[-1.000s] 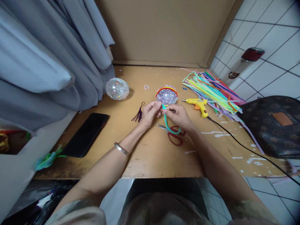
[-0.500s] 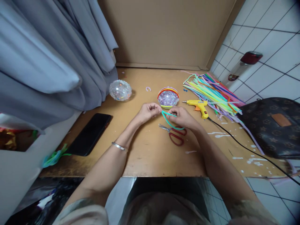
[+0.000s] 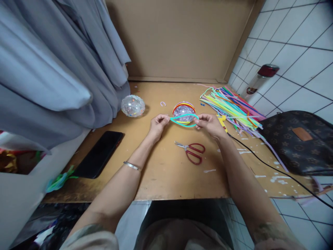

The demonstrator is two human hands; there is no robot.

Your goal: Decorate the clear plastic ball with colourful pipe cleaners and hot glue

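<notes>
Home-like craft corner: wooden table (image 3: 161,180), glue gun (image 3: 222,121), scissors (image 3: 185,147), grey curtain (image 3: 52,69), tiled wall (image 3: 299,59).

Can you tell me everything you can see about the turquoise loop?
The turquoise loop is a thin, bendy-looking strip, maybe a pipe cleaner, curved into a leaf shape. Its narrow end is pinched by the left hand; the right hand grips its rounded end. In this view it crosses the banded bowl; I can't tell whether they touch.
</notes>
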